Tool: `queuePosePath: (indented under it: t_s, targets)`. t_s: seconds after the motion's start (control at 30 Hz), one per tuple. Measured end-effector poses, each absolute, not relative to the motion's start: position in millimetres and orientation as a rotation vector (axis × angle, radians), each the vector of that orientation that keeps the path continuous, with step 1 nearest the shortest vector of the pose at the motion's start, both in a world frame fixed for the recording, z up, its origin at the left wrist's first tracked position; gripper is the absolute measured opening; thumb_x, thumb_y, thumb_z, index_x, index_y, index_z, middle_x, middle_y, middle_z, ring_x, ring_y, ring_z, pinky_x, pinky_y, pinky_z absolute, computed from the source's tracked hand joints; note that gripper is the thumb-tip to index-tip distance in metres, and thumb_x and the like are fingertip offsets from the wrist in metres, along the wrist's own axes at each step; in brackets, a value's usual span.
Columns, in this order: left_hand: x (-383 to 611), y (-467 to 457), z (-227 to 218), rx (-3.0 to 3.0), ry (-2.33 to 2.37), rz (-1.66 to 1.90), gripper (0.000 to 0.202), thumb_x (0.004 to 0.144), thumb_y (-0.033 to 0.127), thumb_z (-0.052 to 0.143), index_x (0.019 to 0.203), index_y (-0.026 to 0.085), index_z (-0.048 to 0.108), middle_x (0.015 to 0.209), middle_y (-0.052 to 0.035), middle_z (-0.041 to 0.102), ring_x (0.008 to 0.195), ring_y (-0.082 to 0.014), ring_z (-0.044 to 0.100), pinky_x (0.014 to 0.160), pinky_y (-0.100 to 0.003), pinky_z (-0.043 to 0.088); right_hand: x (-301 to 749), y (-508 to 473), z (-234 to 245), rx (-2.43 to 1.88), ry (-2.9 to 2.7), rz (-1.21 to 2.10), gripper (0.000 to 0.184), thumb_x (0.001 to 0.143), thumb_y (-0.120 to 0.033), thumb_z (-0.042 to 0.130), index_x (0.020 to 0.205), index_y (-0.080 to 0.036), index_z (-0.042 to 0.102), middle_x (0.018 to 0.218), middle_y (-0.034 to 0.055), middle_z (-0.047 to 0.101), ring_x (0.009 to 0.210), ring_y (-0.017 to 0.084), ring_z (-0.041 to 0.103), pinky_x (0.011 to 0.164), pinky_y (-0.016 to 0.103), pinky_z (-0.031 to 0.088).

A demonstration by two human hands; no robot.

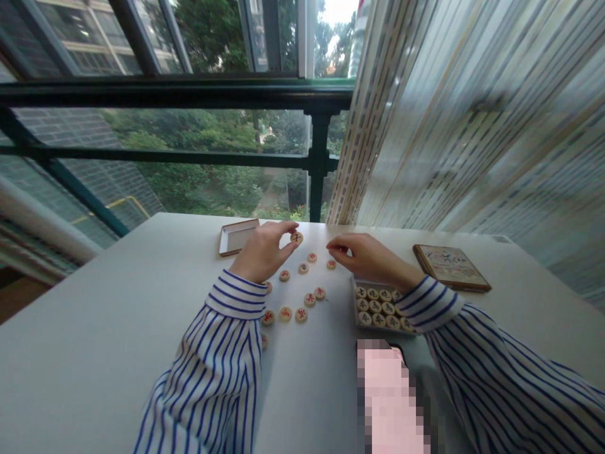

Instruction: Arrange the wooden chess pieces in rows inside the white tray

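My left hand [263, 252] pinches a round wooden chess piece [296, 238] between thumb and forefinger, lifted slightly over the white table [94, 340]. My right hand [366, 257] hovers with fingers curled together near a piece [331, 264] lying on the table; whether it grips anything is unclear. Several loose pieces [302, 296] with red and black characters lie scattered between my hands. A clear tray [382, 308] with rows of pieces sits under my right wrist.
A shallow box lid [237, 236] lies at the table's far edge, left of my left hand. A brown printed box [450, 267] rests at the right. A railing and window stand behind; a striped curtain [472, 113] hangs to the right. A blurred pink object [392, 397] lies near me.
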State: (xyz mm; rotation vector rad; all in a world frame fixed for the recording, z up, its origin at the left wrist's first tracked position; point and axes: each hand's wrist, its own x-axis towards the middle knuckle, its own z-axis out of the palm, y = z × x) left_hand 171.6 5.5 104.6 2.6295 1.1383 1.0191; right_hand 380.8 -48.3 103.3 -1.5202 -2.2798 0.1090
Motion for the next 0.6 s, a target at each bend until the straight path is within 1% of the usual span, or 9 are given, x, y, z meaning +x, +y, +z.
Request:
queuePosePath:
  t_s: [0.13,0.3,0.6]
  targets:
    - [180,-4,109,2.668,1.09,1.026,0.028,0.077,0.028,0.055,0.102,0.017,0.058,0.096,-0.0031,0.066,0.091,-0.0167,0.059,0.083,-0.028,0.044,388,-57,103,-1.491,-2.226,0.116,0.023,0.083,-0.025,0.044,0.088,-0.017,0.065,0.079,0.0045,0.065,0.07,0.013,0.055,0.065,0.024,0.038]
    - [191,-13,111,2.692,0.959,1.009,0.027,0.077,0.026,0.056,0.102,0.017,0.058,0.098,-0.0038,0.065,0.093,-0.0167,0.058,0.086,-0.03,0.043,397,-70,104,-1.486,-2.172,0.125,0.024,0.082,-0.025,0.044,0.091,-0.016,0.065,0.08,0.0043,0.065,0.071,0.013,0.055,0.066,0.025,0.039]
    - [206,-27,107,2.765,0.781,0.974,0.027,0.077,0.024,0.056,0.103,0.016,0.057,0.098,-0.0058,0.065,0.093,-0.0176,0.057,0.084,-0.033,0.044,411,-93,101,-1.474,-2.099,0.158,0.021,0.082,-0.026,0.047,0.09,-0.017,0.064,0.081,0.003,0.066,0.07,0.012,0.057,0.065,0.024,0.041]
